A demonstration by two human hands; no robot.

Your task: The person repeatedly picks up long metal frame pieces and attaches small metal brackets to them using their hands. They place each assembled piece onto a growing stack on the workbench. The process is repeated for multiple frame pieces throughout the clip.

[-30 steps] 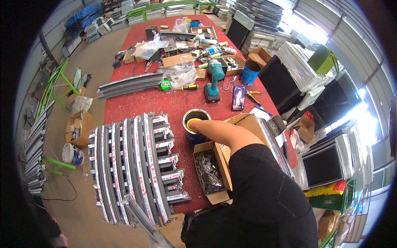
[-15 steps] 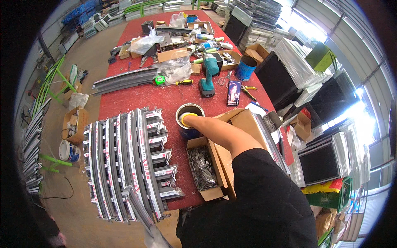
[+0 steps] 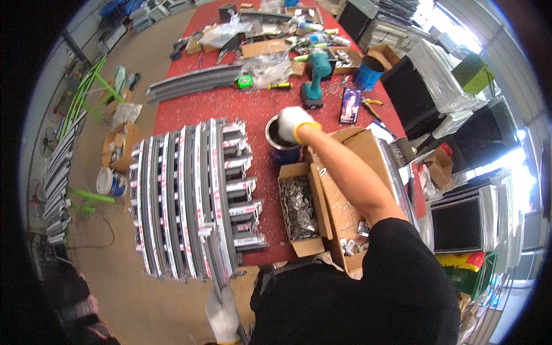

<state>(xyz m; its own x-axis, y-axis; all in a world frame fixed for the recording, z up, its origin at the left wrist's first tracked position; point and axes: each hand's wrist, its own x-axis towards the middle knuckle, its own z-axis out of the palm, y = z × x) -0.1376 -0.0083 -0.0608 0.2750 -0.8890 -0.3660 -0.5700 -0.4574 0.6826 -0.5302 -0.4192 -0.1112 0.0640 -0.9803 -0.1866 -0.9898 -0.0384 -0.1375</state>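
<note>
The round metal tin (image 3: 283, 141) stands upright on the red desk (image 3: 230, 109), just beyond an open cardboard box of small metal parts (image 3: 299, 207). The right hand (image 3: 294, 122), in a white glove with a yellow cuff, is lowered over the tin's mouth with its fingers curled down into it; whether it grips anything inside cannot be told. The left hand (image 3: 221, 313), also gloved, is closed round the near end of a long grey metal profile (image 3: 221, 230) at the desk's near edge. That profile lies against a row of like curved profiles (image 3: 172, 201) laid side by side.

Judgement: the tin looks rigid, moderately heavy if filled, with a smooth wall likely to slip; best taken round the body. The profile looks stiff, long and prone to swing; hold nearer its middle.

A teal cordless drill (image 3: 315, 77) stands beyond the tin.
</note>
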